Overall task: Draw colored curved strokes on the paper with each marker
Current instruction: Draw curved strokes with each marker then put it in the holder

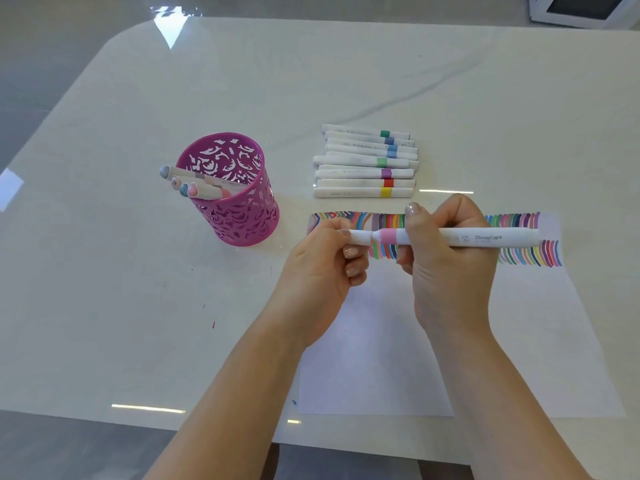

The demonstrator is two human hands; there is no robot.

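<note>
I hold a white marker with a pink band [485, 237] level above the paper [381, 358]. My right hand [446, 265] grips its barrel just right of the pink band. My left hand [322, 268] pinches the white cap [360, 236] at the marker's left end. A narrow gap shows between cap and pink band. Rows of coloured curved strokes [519, 221] run along the top of the paper, partly hidden by my hands.
A row of white markers with coloured bands [363, 162] lies on the table beyond the paper. To the left stands a magenta cut-out pen cup [239, 216] holding several markers. The table's near edge [207, 429] is close to my forearms. A white device [581, 10] sits at far right.
</note>
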